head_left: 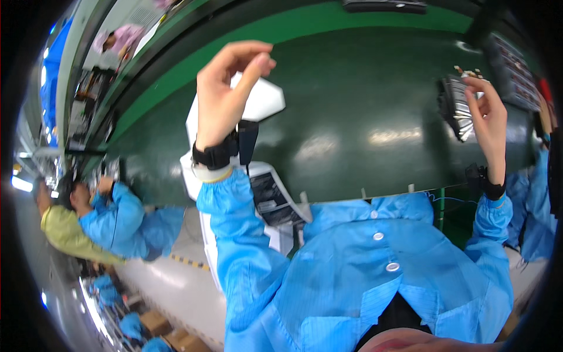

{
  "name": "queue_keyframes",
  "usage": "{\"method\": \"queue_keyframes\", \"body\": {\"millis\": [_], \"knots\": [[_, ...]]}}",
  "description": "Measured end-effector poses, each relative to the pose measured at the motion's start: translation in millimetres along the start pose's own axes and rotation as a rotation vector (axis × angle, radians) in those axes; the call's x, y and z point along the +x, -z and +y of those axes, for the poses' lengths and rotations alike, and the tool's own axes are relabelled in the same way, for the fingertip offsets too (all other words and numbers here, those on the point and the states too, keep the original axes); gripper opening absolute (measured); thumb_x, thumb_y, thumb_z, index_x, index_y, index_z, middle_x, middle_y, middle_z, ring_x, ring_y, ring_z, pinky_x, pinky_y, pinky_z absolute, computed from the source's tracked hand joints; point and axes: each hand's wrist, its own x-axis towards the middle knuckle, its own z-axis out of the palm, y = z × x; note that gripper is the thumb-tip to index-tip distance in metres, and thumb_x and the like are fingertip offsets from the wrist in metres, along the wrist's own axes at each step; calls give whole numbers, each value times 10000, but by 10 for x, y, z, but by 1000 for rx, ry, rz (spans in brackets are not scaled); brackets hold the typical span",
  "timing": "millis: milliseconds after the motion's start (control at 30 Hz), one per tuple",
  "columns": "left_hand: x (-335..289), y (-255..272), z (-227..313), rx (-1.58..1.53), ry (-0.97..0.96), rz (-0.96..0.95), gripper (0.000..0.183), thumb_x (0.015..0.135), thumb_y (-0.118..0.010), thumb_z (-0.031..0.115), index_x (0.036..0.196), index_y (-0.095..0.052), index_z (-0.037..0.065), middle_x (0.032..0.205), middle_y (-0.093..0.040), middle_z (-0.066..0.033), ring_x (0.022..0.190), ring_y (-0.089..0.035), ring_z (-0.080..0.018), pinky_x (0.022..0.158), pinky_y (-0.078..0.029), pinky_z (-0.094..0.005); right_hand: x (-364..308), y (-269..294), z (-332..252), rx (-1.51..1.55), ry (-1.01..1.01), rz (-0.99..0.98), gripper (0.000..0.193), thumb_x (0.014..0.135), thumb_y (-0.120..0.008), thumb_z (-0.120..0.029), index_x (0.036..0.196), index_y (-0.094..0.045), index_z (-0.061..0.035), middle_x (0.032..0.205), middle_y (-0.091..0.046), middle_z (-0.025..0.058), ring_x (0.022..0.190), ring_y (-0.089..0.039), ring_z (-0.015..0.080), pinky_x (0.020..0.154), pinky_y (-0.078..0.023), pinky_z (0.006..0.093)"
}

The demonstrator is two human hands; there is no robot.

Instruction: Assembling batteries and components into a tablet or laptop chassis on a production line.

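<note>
Stack of flat silver-and-black pieces [454,105], one: lying on the dark green bench [352,88] toward its right end, directly at the fingers of your right grip [488,111] and well apart from your left. Right grip: thumb and fingers bent, fingertips at the stack's right edge; whether they are closed on a piece or only touching, you cannot tell from this view. Small pale-and-brown pieces [469,73], several: just beyond the stack, near the same fingertips, too small to tell further. Dark tray [513,73], one, filled with small items: to the right of the stack, beyond your right grip. Left grip [226,94]: raised at the left, fingers curled loosely, a narrow gap between thumb and forefinger, nothing visible in it. White angular object [267,100], one: behind and below your left grip in the view; contact cannot be told. Black wristbands, two: one on your left wrist [214,155], one on your right [492,188]. Blue jacket [352,264], one, buttoned, worn by you. Co-worker in blue [123,220], one: at the left, farther along the bench.
</note>
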Motion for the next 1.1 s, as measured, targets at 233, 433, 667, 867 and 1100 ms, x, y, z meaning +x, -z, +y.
{"method": "queue_keyframes", "body": {"millis": [233, 433, 667, 867, 1100], "knots": [[-594, 652, 493, 70, -19, 149, 189, 1022, -626, 18, 1178, -681, -74, 980, -730, -101, 921, -667, -143, 851, -525, -279, -167, -1133, -1231, 449, 322, -962, 263, 940, -689, -140, 1133, -659, 37, 846, -709, 156, 725, -700, 280, 642, -543, 382], [-1081, 997, 375, 234, 89, 344, 225, 1064, -593, 127, 1183, -681, -43, 952, -721, -91, 875, -679, -162, 815, -526, -287, -791, -1949, -1850, 579, 601, -974, 710, 882, -786, -378, 1372, -522, 63, 1086, -699, 202, 845, -714, 335, 770, -579, 424], [-787, 955, 579, 161, 43, 270, 204, 1023, -649, 60, 1181, -679, -64, 975, -736, -98, 893, -684, -138, 828, -537, -264, -959, -2439, -2441, 835, 442, -956, 247, 928, -662, -215, 963, -658, 29, 824, -698, 225, 772, -695, 421, 737, -561, 470], [-1382, 1168, 908, 361, 45, 392, 213, 1031, -628, 67, 1209, -666, -43, 1009, -733, -90, 918, -675, -136, 821, -515, -253, -480, -2605, -2067, 846, 216, -745, 205, 961, -654, -193, 916, -726, -6, 734, -692, 155, 634, -656, 210, 600, -500, 364], [-2832, 1134, 360, 356, 633, 321, 218, 1058, -598, 122, 1210, -672, -15, 1022, -725, -69, 933, -672, -123, 846, -520, -267, -80, -2465, -1958, 913, -154, -1011, 294, 1042, -619, -252, 914, -686, 3, 756, -659, 5, 590, -563, 61, 526, -434, 219]]}}
